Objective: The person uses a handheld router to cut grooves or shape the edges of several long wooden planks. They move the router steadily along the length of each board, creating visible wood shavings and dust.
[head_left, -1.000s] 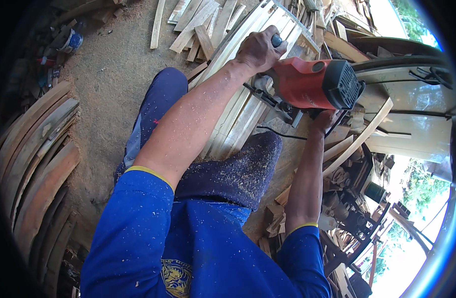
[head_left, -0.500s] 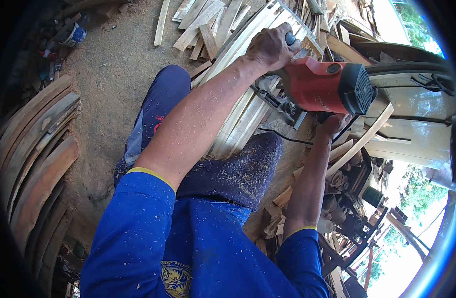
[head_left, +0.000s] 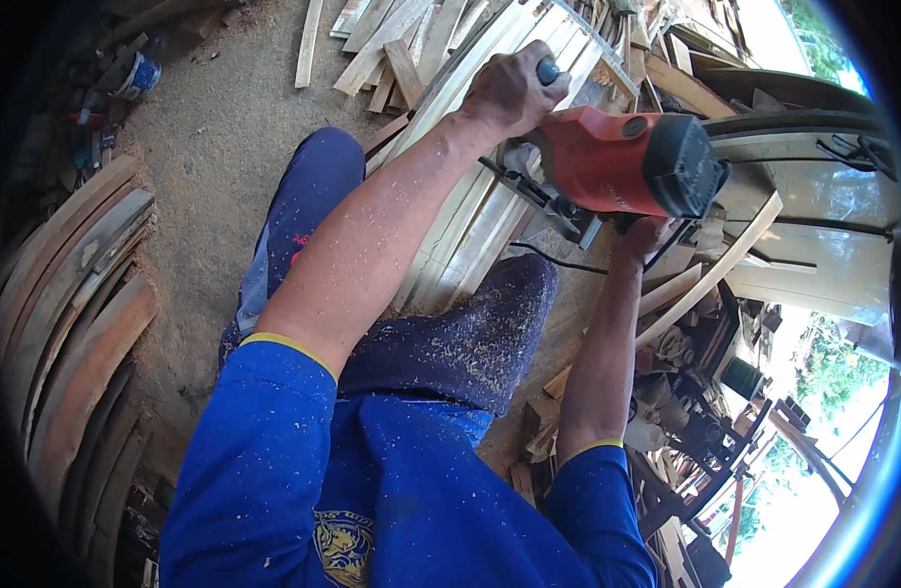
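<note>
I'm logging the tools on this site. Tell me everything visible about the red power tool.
The red power tool has a glossy red plastic-looking body, a black end cap toward the right and a grey metal base. It lies roughly level over pale wooden slats. The left hand wraps a dark front knob; the right hand holds it from underneath. A black cord trails below. Sawdust speckles nearby.

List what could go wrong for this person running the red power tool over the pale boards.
1. The black cord trails across the pale boards beside the red power tool; it might snag or get cut.
2. The left hand and right hand are bare and close to the tool, so a slip could injure them.
3. Wood chips already cover the trousers; flying chips may hit the body.
</note>
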